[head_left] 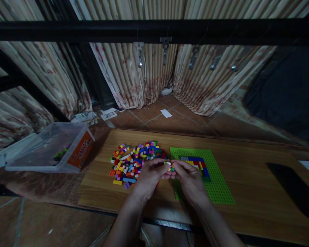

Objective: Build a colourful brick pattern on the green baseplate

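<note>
My left hand (154,174) and my right hand (189,176) meet above the table, fingers pinched around a few small toy bricks (169,166) in white, yellow, red and green. How these bricks join is too small to make out. Behind and left of my left hand spreads a loose pile of mixed coloured bricks (137,161). Under and beyond my right hand lies a green baseplate (217,185). On it sits a low build of blue, red, yellow and grey bricks (205,168), partly covered by my right hand.
The wooden table (249,181) carries a dark flat object (292,188) at its right end. A clear plastic bin (48,147) with an orange label stands left of the table. Behind are striped curtains (154,75), a black horizontal bar (118,31) and papers (166,113) on the tiled floor.
</note>
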`<control>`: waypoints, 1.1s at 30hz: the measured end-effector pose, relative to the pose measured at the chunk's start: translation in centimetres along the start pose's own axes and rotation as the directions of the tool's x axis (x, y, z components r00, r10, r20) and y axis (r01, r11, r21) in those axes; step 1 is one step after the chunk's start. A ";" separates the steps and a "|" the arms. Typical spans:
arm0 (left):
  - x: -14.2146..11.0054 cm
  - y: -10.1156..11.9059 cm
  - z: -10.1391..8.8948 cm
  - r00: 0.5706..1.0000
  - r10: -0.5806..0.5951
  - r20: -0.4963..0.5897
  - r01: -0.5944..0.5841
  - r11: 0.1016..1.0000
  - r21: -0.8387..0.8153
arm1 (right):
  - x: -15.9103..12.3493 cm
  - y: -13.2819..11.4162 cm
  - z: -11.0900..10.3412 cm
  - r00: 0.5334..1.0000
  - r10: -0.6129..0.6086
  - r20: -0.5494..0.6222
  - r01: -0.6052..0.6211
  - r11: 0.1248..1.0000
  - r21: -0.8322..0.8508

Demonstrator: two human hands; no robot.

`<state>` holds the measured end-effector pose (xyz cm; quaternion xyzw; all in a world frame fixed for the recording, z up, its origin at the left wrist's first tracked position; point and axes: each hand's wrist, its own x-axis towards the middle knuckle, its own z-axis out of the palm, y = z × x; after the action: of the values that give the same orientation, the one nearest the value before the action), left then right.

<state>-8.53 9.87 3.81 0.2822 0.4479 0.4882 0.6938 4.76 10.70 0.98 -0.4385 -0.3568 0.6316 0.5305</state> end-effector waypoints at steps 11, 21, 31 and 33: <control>0.2 0.1 -0.3 1.000 -0.012 -0.026 0.011 1.000 -0.027 | -0.5 -0.1 0.6 0.994 0.094 0.052 -0.097 0.994 0.059; 0.4 0.5 -2.1 0.978 0.040 -0.202 -0.042 0.999 -0.006 | -0.6 0.8 0.2 1.000 -0.012 0.022 0.019 0.942 -0.334; 0.1 1.4 -2.7 0.978 0.106 -0.179 -0.073 0.981 0.182 | -1.1 2.7 1.2 0.880 -0.244 0.408 0.475 0.470 -0.744; 0.2 1.2 -2.8 0.982 0.104 -0.160 -0.067 0.972 0.225 | -1.0 2.7 1.3 0.877 -0.253 0.408 0.480 0.474 -0.738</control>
<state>-11.48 10.37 3.50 0.3330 0.5441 0.4879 0.5958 2.60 9.22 -0.80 -0.4654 -0.7565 0.3099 0.3392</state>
